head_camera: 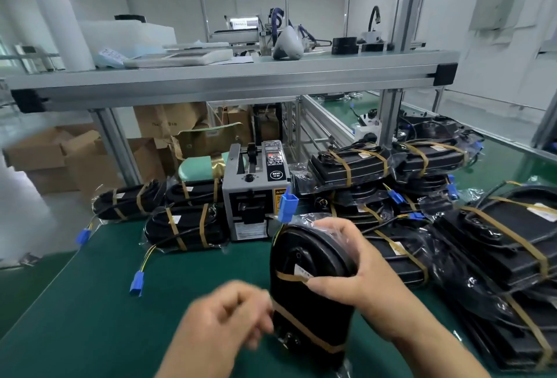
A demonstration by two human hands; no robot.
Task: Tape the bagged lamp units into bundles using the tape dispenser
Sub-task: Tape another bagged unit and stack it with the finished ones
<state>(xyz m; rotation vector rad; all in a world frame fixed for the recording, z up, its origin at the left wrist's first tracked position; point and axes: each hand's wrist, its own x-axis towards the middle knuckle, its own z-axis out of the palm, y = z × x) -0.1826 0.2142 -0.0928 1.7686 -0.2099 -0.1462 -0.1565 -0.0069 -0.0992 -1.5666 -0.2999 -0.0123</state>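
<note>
At the far left, beyond the worktop's edge, cardboard boxes (75, 151) stand on the floor under a metal shelf (229, 76) that spans the scene. The green worktop (90, 302) carries three taped bundles (187, 228) at its far left. They are black units in clear bags, each wrapped with two brown tape bands. A yellow-green wire from the nearest one ends in a blue connector (137, 284) lying on the mat. Just right of these bundles stands the grey tape dispenser (256, 194), its outlet facing the near side.

In the near middle, the left hand (223, 320) is blurred. Its fingers are curled beside the left edge of the bagged lamp unit (307, 302), right where the lower tape band (304, 329) begins. I cannot tell whether it pinches the tape or holds nothing. The unit is upright on its end on the near side of the dispenser, black and rounded inside its clear bag, with a blue plug (288, 204) sticking up from its top. An upper tape band (289, 276) crosses it. The right hand (340, 269) grasps the unit from the right, fingers wrapped over the bag's far edge and thumb pressed on the end of the upper band.

To the right, more taped units are piled: a far stack (349, 163) beside the dispenser and a larger near stack (506, 245) reaching the right edge, all bound with brown tape
</note>
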